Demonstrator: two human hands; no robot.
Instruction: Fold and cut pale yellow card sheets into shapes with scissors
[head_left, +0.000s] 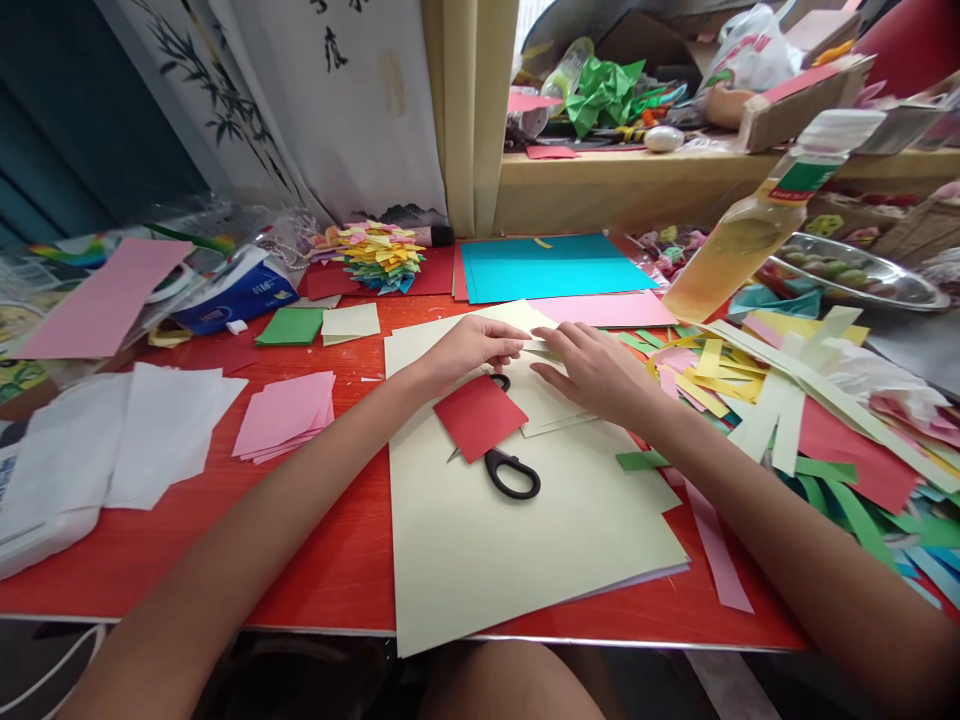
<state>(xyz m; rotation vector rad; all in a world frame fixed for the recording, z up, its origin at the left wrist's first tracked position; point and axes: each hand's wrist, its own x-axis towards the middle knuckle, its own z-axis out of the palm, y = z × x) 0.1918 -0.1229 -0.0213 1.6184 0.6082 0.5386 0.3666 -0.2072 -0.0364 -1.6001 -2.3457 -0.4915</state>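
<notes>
My left hand is closed in a pinch at the edge of a cream sheet of paper. Facing it, my right hand has its fingers bent over the same paper, thumb apart below them. Part of the paper is hidden by the hands. Just under my left hand, a red paper square lies over a pair of scissors, leaving the black handle loops and a blade tip showing. All this rests on large cream sheets.
Pink squares, green and cream squares lie left on the red table. Blue card and a folded-paper piece are behind. Right are a tilted-looking bottle, metal dish and paper strips.
</notes>
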